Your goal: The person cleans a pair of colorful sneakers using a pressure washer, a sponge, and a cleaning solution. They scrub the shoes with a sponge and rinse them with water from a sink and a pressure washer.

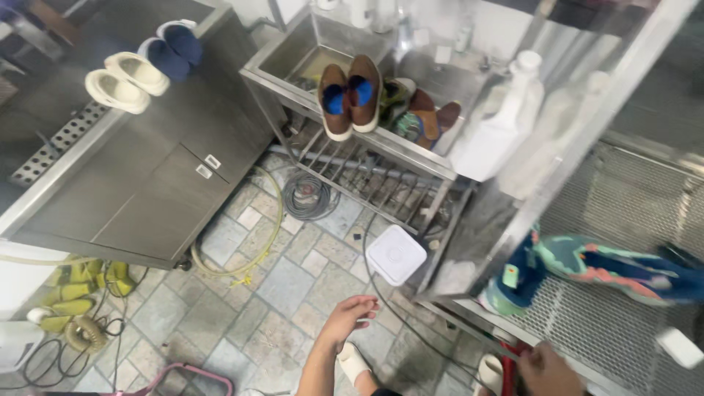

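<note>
Two hands low in frame: your left hand (350, 317) at 6 o'clock hangs open, fingers loose, holding nothing, over the tiled floor (286, 282) just below one white square box (396, 254). Your right hand (544, 370) at 5 o'clock sits by the mesh shelf (623, 323); grip unclear. One multicoloured sneaker (594, 271) lies at 3 o'clock, two brown shoes (350, 95) at 12.

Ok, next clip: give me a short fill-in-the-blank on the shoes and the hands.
1. The brown pair of shoes has ____ insoles.
2. The white slip-on pair lies on the steel counter beside a pair coloured dark ____.
3. The left hand hangs open above the ____ floor.
4. The multicoloured sneaker lies on a ____ shelf, near the right hand.

Missing words: blue; blue; tiled; mesh
</note>
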